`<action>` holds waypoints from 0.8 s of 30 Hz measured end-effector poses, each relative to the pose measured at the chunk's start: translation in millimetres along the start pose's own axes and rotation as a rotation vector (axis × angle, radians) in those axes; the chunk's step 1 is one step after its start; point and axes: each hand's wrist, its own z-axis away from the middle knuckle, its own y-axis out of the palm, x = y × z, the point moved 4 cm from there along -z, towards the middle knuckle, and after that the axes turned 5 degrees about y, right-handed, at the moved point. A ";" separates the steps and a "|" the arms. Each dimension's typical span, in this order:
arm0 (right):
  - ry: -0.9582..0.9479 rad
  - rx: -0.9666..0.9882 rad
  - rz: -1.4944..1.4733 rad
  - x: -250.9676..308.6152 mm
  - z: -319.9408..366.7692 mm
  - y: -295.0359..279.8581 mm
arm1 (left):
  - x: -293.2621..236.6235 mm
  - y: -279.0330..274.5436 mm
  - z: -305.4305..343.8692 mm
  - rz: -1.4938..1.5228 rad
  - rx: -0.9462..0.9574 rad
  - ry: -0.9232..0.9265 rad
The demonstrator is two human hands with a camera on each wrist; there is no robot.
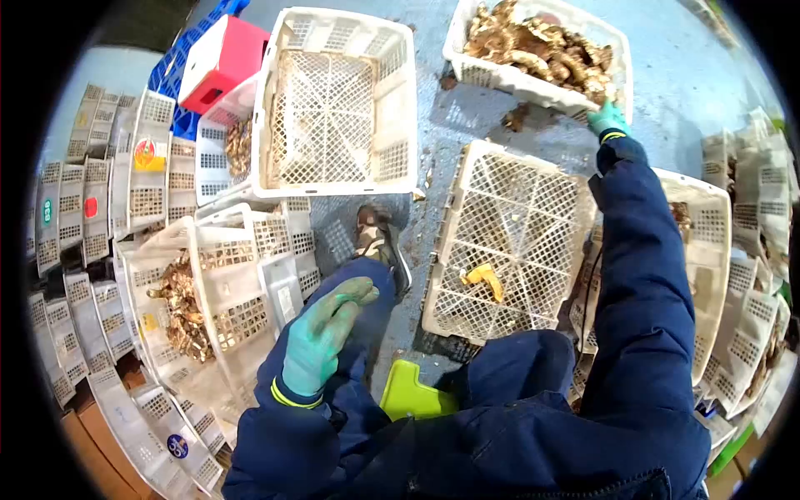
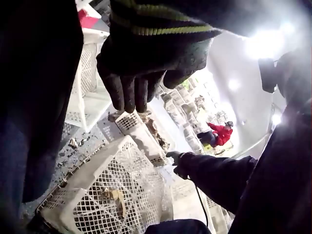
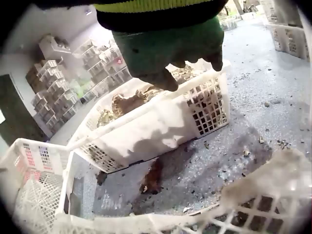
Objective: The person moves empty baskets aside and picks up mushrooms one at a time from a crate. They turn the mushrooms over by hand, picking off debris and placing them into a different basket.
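Note:
A white plastic crate (image 1: 533, 79) full of brown mushrooms (image 1: 542, 50) stands on the floor ahead. My gloved right hand (image 1: 610, 119) reaches out at full arm's length and grips its near rim. In the right wrist view the fingers (image 3: 163, 80) hook over the crate rim (image 3: 161, 100). My gloved left hand (image 1: 321, 333) hovers over my left knee with relaxed fingers and holds nothing. Between my legs and that crate lies an upturned white crate (image 1: 500, 217), with a crumpled yellow piece (image 1: 485, 280) on its mesh base.
Another white crate (image 1: 333, 167) with a mesh bottom stands front left. Crates of mushrooms (image 1: 185, 308) are stacked at my left, more (image 1: 708, 225) at my right. A red and white box (image 1: 229, 62) sits far left. A person in red (image 2: 223, 134) is in the background.

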 end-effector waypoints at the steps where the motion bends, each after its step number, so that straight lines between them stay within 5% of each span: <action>1: 0.017 0.073 -0.039 1.1 -6.3 3.6 | 1.3 -3.0 -0.4 0.008 -0.022 -0.016; 11: -0.131 -0.034 0.327 32.0 20.9 12.4 | 24.9 -14.3 -5.6 0.034 0.016 -0.100; 17: -0.469 0.324 -0.101 72.0 99.0 8.8 | 12.4 -7.0 -2.8 0.045 0.074 -0.041; 19: -0.135 -0.081 -0.673 31.5 45.7 37.7 | 0.2 -1.0 -1.7 0.033 0.067 -0.009; 20: 0.055 -0.363 -0.637 15.9 77.2 -7.7 | -1.3 -0.6 -0.2 0.041 0.065 -0.012; 22: 0.409 -0.042 -1.143 -16.9 52.4 35.8 | 0.6 -1.4 -1.4 0.026 0.085 -0.006; 23: 0.564 0.065 -1.047 -33.4 38.6 59.4 | 5.6 -2.2 -2.2 0.003 0.106 -0.003; 24: 0.547 0.345 -1.429 -46.7 7.8 117.4 | 9.4 -3.2 -2.3 -0.019 0.125 -0.002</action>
